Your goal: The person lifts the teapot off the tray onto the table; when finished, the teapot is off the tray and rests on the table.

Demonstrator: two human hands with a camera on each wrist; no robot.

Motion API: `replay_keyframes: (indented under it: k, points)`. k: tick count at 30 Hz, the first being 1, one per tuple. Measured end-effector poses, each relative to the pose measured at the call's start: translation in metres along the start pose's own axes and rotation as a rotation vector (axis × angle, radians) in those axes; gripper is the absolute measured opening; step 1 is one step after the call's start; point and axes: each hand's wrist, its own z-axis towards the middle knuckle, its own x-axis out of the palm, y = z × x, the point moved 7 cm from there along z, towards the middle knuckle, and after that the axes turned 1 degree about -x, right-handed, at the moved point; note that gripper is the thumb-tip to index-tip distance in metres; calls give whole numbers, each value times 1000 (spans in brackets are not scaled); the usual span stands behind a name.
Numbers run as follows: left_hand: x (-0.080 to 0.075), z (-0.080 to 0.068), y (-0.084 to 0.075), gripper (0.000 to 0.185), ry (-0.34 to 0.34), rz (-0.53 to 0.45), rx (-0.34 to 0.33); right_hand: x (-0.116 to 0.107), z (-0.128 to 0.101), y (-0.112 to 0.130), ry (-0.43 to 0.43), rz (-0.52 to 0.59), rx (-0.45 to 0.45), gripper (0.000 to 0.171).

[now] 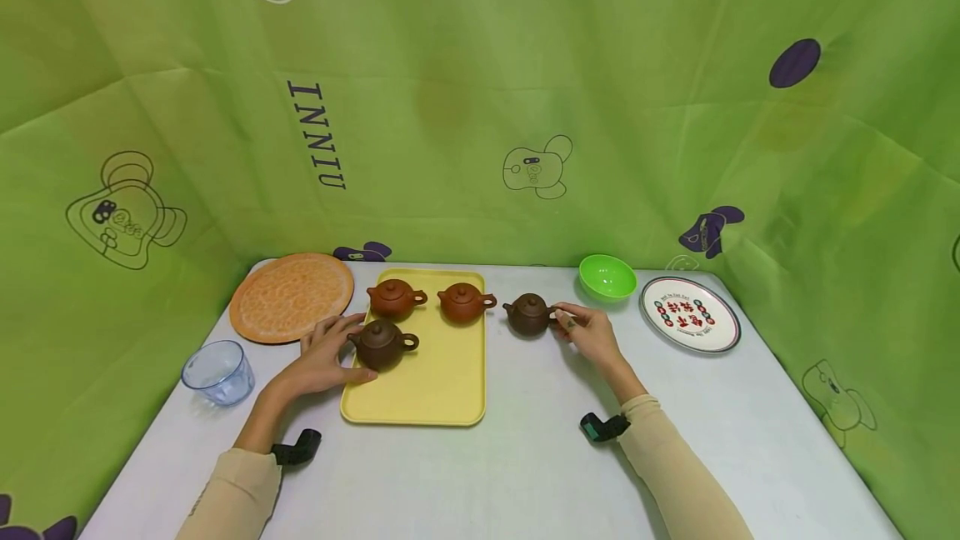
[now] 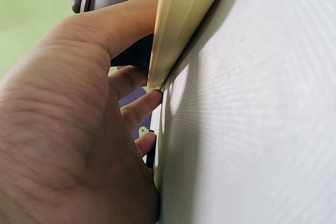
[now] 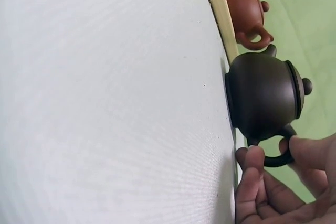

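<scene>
My left hand (image 1: 326, 359) is at the left edge of the yellow tray (image 1: 420, 411), its thumb and index finger curved round a dark brown teapot (image 1: 380, 346) on the spout side. In the left wrist view, the thumb crosses that teapot's body and the tip is hidden behind the tray rim; the other fingers are spread by the rim. Right of the tray, my right hand (image 1: 595, 338) pinches the handle of a second dark brown teapot (image 3: 265, 95), which is upright at the white tabletop. Two reddish-brown teapots (image 1: 392, 299) stand at the tray's far end.
An orange round mat (image 1: 292, 298) lies at the back left, with a clear bluish glass bowl (image 1: 220, 375) in front of it. At the back right are a green bowl (image 1: 607, 279) and a white plate with red characters (image 1: 690, 315). Green cloth (image 1: 450, 107) walls the table in.
</scene>
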Motion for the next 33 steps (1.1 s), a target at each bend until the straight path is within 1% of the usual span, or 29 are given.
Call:
replay_keyframes:
  k: [14,20,25,28,33]
  points:
    - [0,0,0,103,3,8,-11,1,-1,-1,-5,19,1,36]
    - [-1,0,-2,101,5,8,-10,-1,-4,3,-17,-6,-5,48]
    - [-1,0,-1,99,10,9,-9,-4,-9,9,-8,-40,-4,58]
    - [0,0,0,99,9,14,-7,-6,-12,18,-4,-103,-33,60]
    - [0,1,1,97,7,17,-5,-8,-17,40,-24,-177,-136,56]
